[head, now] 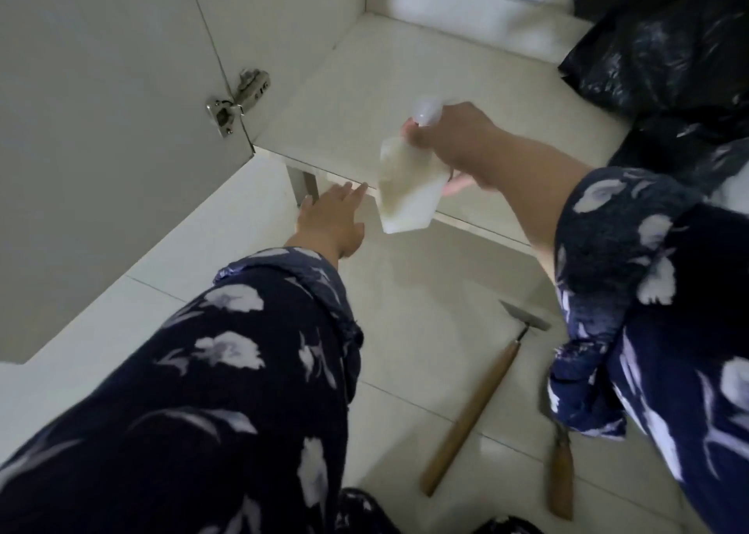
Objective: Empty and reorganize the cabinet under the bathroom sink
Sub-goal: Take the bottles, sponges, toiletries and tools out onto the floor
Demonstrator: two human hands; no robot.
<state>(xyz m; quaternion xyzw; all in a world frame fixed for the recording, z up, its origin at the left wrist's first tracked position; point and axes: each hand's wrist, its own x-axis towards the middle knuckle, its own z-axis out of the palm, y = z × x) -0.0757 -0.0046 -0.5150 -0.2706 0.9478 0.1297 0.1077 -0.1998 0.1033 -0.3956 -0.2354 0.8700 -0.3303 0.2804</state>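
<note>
A floral sleeve (pixel 227 371) fills the near foreground. The right hand (pixel 458 144), grip clamped, holds a pale spray bottle (pixel 405 185) tilted above the cabinet shelf's (pixel 364 100) front edge. The left hand (pixel 332 217), fingers spread, reaches toward that edge. Black bags (pixel 664 47) sit right; two wooden-handled tools (pixel 474 408) lie on the floor.

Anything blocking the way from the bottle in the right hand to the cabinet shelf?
Nothing visible. The right hand holds the bottle over the front edge of the shelf, which is bare there. The black bag sits off to the right.
</note>
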